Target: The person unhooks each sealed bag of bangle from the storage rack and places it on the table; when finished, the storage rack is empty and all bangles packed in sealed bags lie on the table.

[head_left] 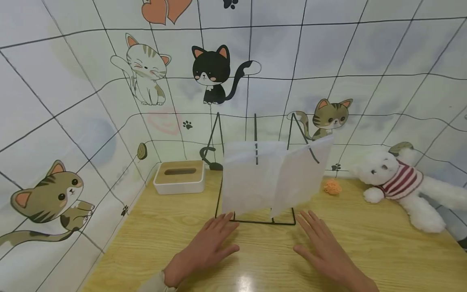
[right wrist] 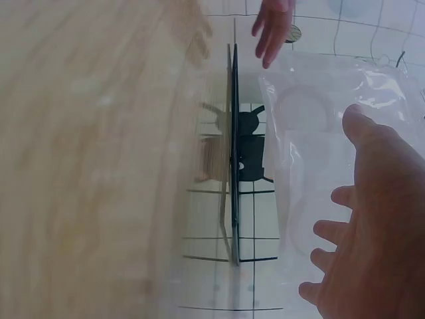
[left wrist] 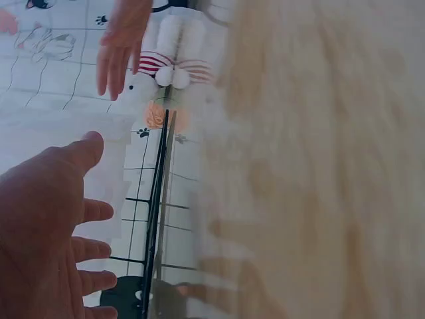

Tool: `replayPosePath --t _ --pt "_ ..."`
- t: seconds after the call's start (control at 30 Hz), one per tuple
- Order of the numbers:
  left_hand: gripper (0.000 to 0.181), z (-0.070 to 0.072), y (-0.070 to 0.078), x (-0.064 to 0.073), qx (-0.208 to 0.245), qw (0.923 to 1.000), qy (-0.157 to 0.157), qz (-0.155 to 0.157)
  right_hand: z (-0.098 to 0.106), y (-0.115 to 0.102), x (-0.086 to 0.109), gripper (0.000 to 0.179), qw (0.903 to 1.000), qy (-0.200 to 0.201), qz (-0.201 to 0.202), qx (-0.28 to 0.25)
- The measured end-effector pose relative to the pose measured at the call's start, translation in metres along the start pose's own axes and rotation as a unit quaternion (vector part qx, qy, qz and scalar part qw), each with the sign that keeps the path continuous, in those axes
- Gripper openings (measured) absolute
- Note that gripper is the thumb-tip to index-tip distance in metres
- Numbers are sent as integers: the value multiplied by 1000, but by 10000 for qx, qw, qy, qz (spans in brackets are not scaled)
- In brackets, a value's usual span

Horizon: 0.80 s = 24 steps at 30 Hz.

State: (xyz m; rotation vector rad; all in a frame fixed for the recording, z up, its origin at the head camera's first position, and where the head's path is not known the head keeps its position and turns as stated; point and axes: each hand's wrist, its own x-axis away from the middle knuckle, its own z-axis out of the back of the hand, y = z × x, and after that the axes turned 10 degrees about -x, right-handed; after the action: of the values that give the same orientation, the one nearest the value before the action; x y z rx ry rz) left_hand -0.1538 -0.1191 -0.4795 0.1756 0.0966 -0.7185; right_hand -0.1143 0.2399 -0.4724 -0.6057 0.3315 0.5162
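Note:
A black wire rack stands on the wooden table, with two whitish, see-through plastic bags hanging side by side on it. The right-hand bag tilts up toward the right. By the front left corner of the rack's base, my left hand is spread with nothing in it; whether its fingertips touch the wire I cannot tell. Close to the front right corner is my right hand, fingers extended and holding nothing. In the right wrist view the bag plastic looks glossy, with a faint round outline showing.
A white tissue box with a wooden lid sits at the back left. Right of the rack lie a small orange yarn ball and a white plush bear in a striped shirt. Cat-patterned walls close off the back and left.

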Motion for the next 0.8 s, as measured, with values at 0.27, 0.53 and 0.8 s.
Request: replayPosePath --t 0.27,0.53,0.8 --pt "61 -10 -5 -3 305 9991 34 281 0 15 2 75 9908 -321 -1088 -731" --pt "60 -27 -18 -5 276 9989 78 358 -6 32 4 70 9852 -234 -1366 -1012" --pt "66 -40 -21 -15 106 9991 283 281 -16 45 7 75 9804 -97 -1625 -1110"
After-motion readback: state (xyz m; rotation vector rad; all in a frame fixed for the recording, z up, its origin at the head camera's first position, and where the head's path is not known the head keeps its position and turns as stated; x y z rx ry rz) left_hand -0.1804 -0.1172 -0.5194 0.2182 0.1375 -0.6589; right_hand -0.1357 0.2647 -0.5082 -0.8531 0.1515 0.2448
